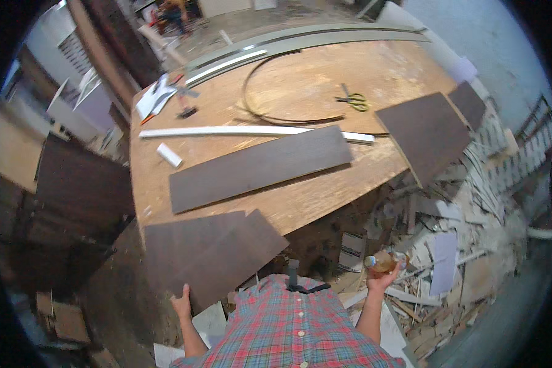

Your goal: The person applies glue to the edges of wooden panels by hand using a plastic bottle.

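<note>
My left hand (181, 303) grips the near edge of a dark brown board (190, 251), its thumb on top and the other fingers mostly hidden. A second brown board overlaps it, and both jut past the near left corner of the wooden table (300, 211). Out to the right, over the scrap-strewn floor, my right hand (383, 281) is closed round a clear bottle (383, 262) with a brownish tint, tilted on its side. Beyond my hands a long dark brown panel (260, 168) lies across the table.
Scissors (353, 99), a hammer (186, 110), a white strip (227, 131), a short white piece (169, 155) and a curved edging band (246, 86) lie on the table. Another brown panel (426, 132) overhangs its right edge. Offcuts (444, 264) litter the floor at right.
</note>
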A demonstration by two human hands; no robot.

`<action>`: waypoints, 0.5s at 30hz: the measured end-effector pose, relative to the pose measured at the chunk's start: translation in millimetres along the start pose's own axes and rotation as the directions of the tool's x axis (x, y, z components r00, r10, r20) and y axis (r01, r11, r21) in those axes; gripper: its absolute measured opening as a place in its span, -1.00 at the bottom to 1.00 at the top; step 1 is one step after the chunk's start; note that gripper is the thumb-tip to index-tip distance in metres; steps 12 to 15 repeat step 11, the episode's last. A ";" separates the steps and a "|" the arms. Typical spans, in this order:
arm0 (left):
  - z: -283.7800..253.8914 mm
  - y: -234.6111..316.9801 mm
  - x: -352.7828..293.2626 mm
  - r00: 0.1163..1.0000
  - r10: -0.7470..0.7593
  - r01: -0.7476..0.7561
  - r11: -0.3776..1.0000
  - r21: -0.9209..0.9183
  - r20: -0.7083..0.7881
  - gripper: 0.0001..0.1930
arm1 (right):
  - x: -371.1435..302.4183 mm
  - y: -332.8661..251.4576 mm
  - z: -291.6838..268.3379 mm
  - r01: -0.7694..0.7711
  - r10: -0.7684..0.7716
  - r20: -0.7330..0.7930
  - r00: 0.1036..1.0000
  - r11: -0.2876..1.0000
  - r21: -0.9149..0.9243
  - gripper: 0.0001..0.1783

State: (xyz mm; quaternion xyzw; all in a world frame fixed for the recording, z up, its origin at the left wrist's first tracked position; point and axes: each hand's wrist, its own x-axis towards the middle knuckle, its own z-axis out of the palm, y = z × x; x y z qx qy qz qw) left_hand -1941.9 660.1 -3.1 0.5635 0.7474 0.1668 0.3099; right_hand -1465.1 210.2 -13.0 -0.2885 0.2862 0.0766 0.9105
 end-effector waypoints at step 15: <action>-21.3 -10.2 -46.3 0.983 -0.170 0.183 0.900 -0.396 0.067 -0.29 | 9.4 8.8 -2.1 -0.107 0.105 -0.026 0.994 0.990 -0.096 -0.32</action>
